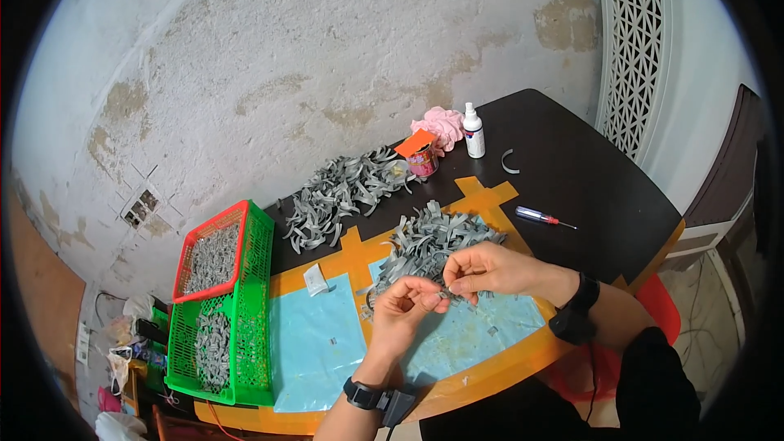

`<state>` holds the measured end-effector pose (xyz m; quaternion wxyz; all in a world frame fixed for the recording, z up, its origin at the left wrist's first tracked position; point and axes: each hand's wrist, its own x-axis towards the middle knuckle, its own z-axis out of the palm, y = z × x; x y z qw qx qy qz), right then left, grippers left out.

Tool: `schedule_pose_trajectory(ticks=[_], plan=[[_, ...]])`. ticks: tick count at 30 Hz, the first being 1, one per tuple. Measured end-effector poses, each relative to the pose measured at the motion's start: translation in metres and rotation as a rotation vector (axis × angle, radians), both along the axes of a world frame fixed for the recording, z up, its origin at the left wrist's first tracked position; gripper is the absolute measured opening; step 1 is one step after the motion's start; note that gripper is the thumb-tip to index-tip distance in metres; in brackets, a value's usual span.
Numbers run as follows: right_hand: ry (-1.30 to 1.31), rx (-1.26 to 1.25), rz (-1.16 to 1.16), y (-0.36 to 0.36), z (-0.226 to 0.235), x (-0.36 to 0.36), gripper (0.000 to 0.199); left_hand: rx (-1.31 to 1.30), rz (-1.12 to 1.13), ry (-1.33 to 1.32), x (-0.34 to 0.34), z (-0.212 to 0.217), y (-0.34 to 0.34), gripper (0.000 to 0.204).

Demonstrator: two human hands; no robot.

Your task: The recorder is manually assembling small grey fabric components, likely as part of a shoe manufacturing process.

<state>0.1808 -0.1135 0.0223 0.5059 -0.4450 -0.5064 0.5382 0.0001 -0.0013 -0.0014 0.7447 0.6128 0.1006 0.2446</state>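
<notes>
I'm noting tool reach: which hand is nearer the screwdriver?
Right. The right hand is to the lower left of the screwdriver; the left hand is farther left and lower.

We see matt grey strips point(433, 233), glossy orange tape point(353, 247), a smooth desk point(563, 135), a plastic green basket point(256, 278), a smooth plastic spray bottle point(474, 139) and a rough plaster wall point(269, 49).
</notes>
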Motion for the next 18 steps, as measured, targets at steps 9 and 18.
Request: schedule_pose_trajectory(ticks=[9, 18], plan=[[-0.044, 0.008, -0.027, -0.0005, -0.0009, -0.0016, 0.011, 0.020, -0.027, 0.011, -0.0007, -0.0003, 0.0005, 0.011], [-0.070, -0.005, -0.006, 0.0003, -0.0036, 0.0008, 0.012, 0.051, -0.018, 0.027, -0.0011, -0.0003, 0.0005, 0.010]])
